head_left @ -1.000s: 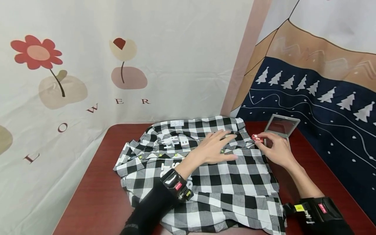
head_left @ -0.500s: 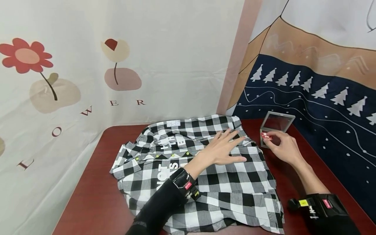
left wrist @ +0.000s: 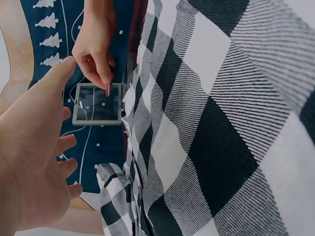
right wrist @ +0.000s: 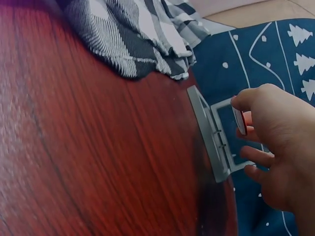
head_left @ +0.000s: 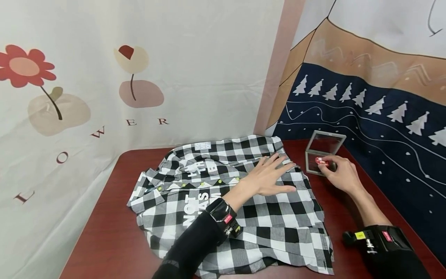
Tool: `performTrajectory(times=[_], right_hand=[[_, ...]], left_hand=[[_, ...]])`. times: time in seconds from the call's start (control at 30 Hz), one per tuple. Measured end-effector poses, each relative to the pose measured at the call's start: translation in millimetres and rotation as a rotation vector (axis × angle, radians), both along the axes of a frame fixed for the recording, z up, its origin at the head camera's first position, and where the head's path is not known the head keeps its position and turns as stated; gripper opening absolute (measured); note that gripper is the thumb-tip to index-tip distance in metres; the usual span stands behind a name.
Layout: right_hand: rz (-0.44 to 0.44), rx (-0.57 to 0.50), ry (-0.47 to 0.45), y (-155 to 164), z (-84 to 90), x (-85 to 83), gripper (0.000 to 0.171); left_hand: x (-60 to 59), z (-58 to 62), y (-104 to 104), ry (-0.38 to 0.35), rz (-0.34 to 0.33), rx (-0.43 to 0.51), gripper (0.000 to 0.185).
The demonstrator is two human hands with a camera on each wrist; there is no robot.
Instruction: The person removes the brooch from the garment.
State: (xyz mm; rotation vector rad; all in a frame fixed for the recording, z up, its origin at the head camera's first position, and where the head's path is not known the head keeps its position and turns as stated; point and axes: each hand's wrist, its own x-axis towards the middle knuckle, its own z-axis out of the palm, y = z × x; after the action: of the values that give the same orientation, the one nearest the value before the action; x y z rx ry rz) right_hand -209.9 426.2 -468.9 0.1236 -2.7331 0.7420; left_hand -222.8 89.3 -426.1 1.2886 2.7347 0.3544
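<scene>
A black-and-white checked shirt [head_left: 278, 211] with white lettering and yellow-green buttons lies spread on the table. My left hand [head_left: 266, 179] is over its right half, fingers straight and spread; in the left wrist view a gap shows between that hand and the cloth. Between thumb and forefinger, my right hand [head_left: 343, 175] pinches a small flat red piece with white markings [head_left: 321, 161]. Seen in the right wrist view, this piece [right wrist: 239, 121] is thin and red-edged. It is held over the grey hinged box [head_left: 307, 166], whose see-through lid [head_left: 326, 143] stands up.
The dark red wooden table [head_left: 108, 217] extends on both sides of the shirt. Behind it hangs a pale curtain [head_left: 209, 77] with flower prints, and at the right a navy cloth [head_left: 393, 147] with white trees. Black bands with devices circle both wrists.
My right hand has carried the red piece from the shirt's right edge to the box. The left hand has shifted slightly right over the shirt, and the head view has turned a little right.
</scene>
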Motion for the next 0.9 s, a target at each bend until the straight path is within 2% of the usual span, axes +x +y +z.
performTrajectory(times=[0.23, 0.43, 0.47, 0.67, 0.7, 0.9], right_hand=[[0.013, -0.030, -0.024, 1.1, -5.1, -4.3, 0.038], [0.004, -0.022, -0.016, 2.2, -10.7, -8.9, 0.037], [0.003, -0.020, -0.014, 2.2, -11.3, -9.6, 0.037], [-0.003, -0.008, -0.019, 1.6, -13.6, -11.2, 0.037], [-0.004, -0.006, -0.022, 1.7, -14.0, -11.3, 0.037], [-0.013, 0.001, -0.030, 2.2, -15.4, -12.2, 0.037]], left_hand=[[-0.7, -1.8, 0.9, -0.040, 0.007, -0.004, 0.084], [-3.2, -3.4, -1.5, -0.069, -0.012, 0.020, 0.083], [-7.8, -12.0, 1.6, -0.069, -0.006, 0.022, 0.088], [-7.6, -12.2, 0.8, -0.081, -0.009, 0.028, 0.089], [-3.3, -3.9, -2.5, -0.083, -0.017, 0.029, 0.084], [-2.4, -5.2, -1.6, -0.057, -0.004, 0.015, 0.081]])
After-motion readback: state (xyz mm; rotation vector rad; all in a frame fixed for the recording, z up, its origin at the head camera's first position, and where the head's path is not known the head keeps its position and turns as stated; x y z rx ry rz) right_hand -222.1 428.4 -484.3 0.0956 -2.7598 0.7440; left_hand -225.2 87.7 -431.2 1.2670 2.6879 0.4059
